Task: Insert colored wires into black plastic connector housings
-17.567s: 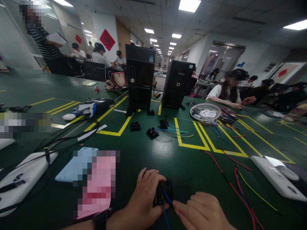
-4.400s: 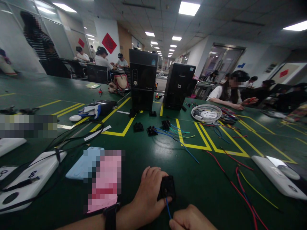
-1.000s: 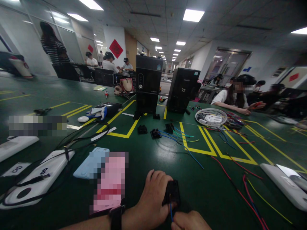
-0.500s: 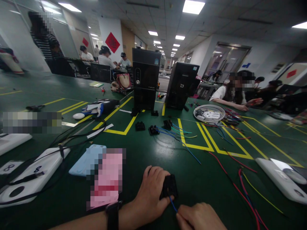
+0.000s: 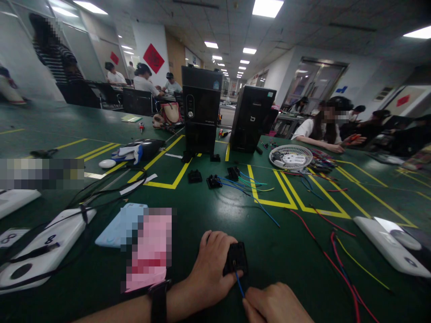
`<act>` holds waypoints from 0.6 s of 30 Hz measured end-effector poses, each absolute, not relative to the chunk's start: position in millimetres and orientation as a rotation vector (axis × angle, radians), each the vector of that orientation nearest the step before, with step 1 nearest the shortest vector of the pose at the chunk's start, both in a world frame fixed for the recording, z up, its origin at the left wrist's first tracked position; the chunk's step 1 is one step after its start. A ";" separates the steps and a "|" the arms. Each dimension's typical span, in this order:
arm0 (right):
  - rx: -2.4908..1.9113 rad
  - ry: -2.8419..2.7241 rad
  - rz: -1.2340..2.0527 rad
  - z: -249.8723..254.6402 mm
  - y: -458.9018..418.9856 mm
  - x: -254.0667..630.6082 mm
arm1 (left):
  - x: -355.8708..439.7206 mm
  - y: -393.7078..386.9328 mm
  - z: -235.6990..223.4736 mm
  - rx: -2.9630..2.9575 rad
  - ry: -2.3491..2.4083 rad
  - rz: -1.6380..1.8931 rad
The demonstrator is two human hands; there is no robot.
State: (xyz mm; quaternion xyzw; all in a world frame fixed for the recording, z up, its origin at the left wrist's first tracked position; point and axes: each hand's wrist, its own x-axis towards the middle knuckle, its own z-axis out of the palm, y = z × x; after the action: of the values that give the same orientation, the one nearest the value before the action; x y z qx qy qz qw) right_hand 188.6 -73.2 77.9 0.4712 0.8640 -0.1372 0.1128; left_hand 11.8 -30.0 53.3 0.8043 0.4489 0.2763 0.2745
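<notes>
left hand (image 5: pixel 212 264) clamps a black connector block (image 5: pixel 235 259) just right of the blurred pink object (image 5: pixel 148 251), blue wire (image 5: pixel 239 285) trailing out; right hand (image 5: pixel 276 303) at the wire, pinch unclear, and a hard tug could yank it loose!

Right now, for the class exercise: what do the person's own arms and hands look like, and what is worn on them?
The left hand and right hand are bare, without gloves. The left forearm shows no sleeve, and a black wristwatch with a wide strap circles that wrist.
</notes>
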 end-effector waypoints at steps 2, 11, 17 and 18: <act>1.363 2.548 -0.238 78.1 -74.6 188.2 | 11.8 -30.3 52.5 2.161 1.209 0.745; 1.334 2.613 -0.141 95.9 -73.8 178.6 | 11.0 -30.9 51.9 2.181 1.194 0.753; 1.331 2.419 -0.238 87.1 -74.4 175.3 | 11.6 -30.9 51.3 2.172 1.198 0.761; 1.380 2.450 -0.325 89.3 -74.0 177.4 | 11.6 -31.0 51.3 2.173 1.200 0.764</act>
State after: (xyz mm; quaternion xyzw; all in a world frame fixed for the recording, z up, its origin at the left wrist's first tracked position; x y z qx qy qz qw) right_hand 177.4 -74.0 89.3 0.4815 0.8551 -0.1136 0.1549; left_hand 11.6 -31.0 51.3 0.8058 0.4452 0.2834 0.2688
